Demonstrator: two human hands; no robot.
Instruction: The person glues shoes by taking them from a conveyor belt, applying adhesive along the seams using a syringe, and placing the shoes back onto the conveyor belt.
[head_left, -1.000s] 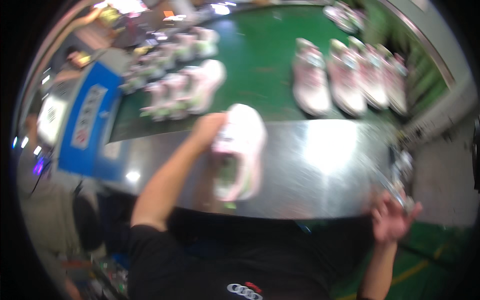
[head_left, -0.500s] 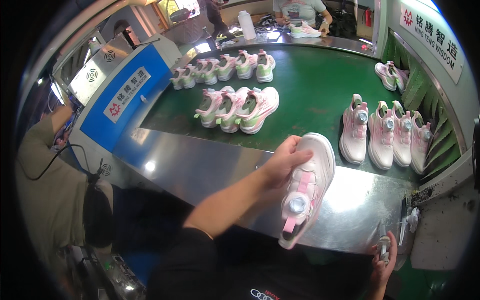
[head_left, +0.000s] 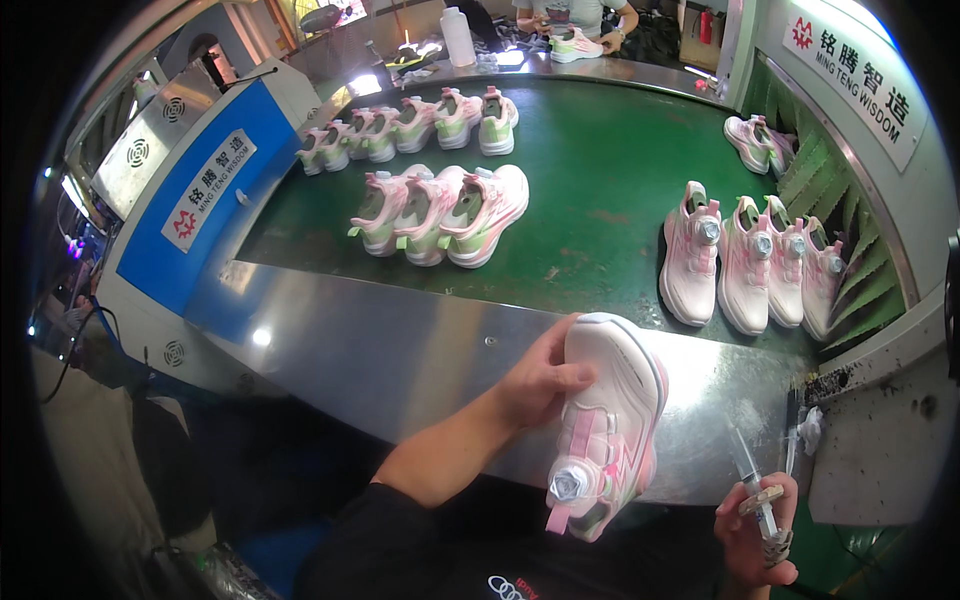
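Smooth rounded sneaker (head_left: 618,400), slender syringe (head_left: 747,466)

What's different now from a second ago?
The left hand, still holding the pink shoe, has brought it rightward and closer to the body, tipping more of its side into view. The right hand, more open then, now curls around a syringe. The standing shoes stayed put.

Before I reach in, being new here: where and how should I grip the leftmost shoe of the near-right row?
I'd probably take that shoe by its toe, from the near left: it points toward you, and a neighbouring shoe crowds the right.
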